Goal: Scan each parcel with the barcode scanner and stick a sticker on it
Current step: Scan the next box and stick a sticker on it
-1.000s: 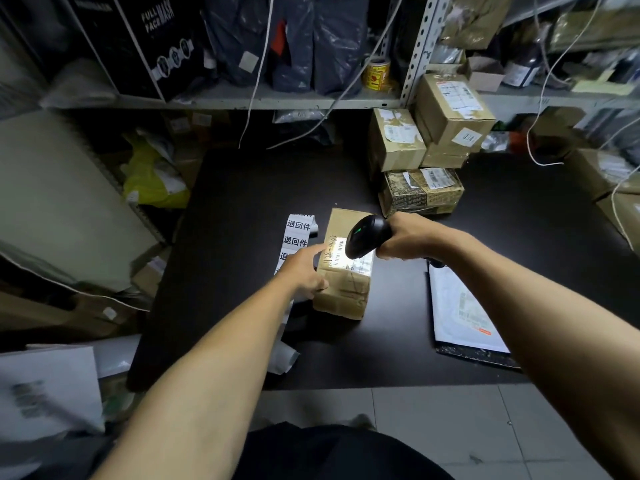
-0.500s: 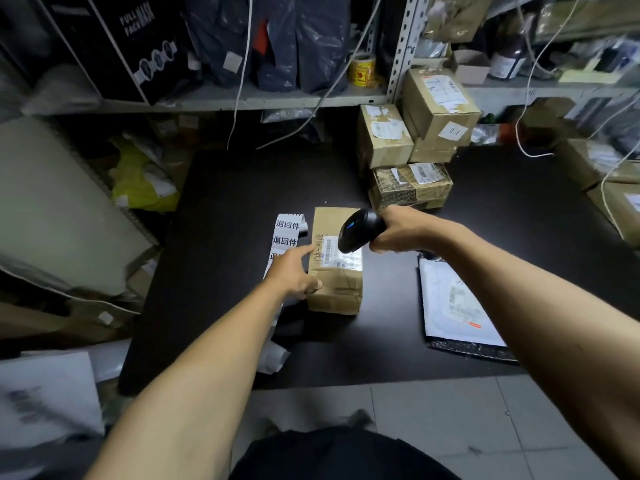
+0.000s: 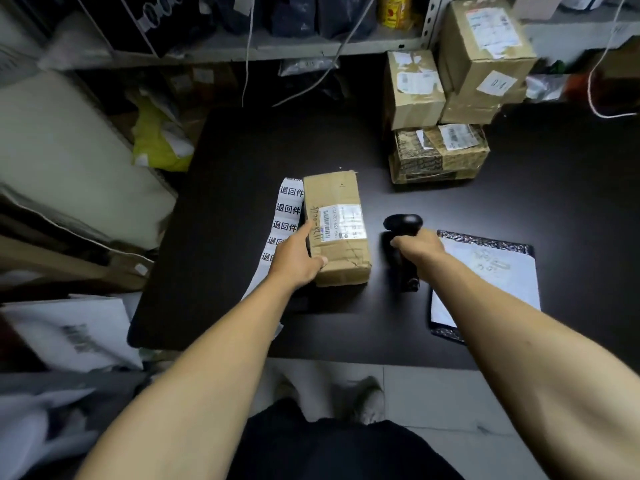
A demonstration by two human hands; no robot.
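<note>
- Your left hand (image 3: pixel 297 255) gripped the brown parcel (image 3: pixel 337 227) at its near left edge, with the thumb curled over the top face and the other fingers down its left side.
- The parcel lay flat on the black table (image 3: pixel 242 161), near the middle, lengthwise away from you, its white barcode label (image 3: pixel 342 224) facing up just beyond your thumb.
- Your right hand (image 3: pixel 417 250) was wrapped around the handle of the black barcode scanner (image 3: pixel 401 237), fingers fully curled round it.
- The scanner sat to the right of the parcel, apart from it, low over the table or on it; I could not tell which. Its head pointed away from you.
- A strip of white stickers (image 3: pixel 286 216) with black printed characters lay just left of the parcel, partly under your left hand.
- A flat white mailer bag (image 3: pixel 498 271) lay on the table directly right of your right hand, under your forearm.
- A stack of taped cardboard boxes (image 3: pixel 450 98) stood at the far right of the table, well apart from the parcel.
</note>
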